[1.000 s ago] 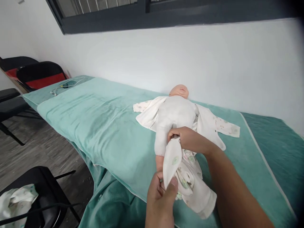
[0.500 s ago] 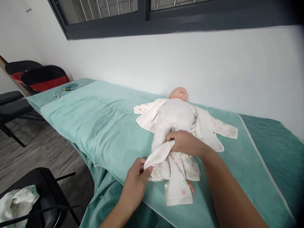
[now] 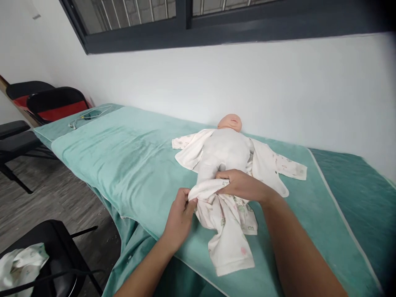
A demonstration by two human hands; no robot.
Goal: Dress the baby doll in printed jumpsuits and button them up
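Note:
A baby doll (image 3: 227, 146) with a soft grey-white body lies on its back, its head towards the wall. Beneath it a white patterned baby jacket (image 3: 266, 167) is spread wide, sleeves out to both sides. Patterned baby trousers (image 3: 227, 222) cover the doll's lower legs, one trouser leg hanging towards me. My left hand (image 3: 182, 214) pinches the trousers' waistband at its left edge. Closed on the waistband between the doll's legs is my right hand (image 3: 236, 185). The doll's feet are hidden under the cloth.
A teal-covered bed (image 3: 123, 161) runs along the white wall under a dark-framed window (image 3: 185, 35). Tubing or cable (image 3: 89, 115) lies at its far left end. On the floor, a black chair (image 3: 58, 247) at the near left bears crumpled cloth (image 3: 26, 264); folding chairs (image 3: 58, 103) stand farther back.
Both hands have drawn the trousers' waistband up the doll's legs, the left hand moving farther. The doll's foot that showed below the cloth is now covered.

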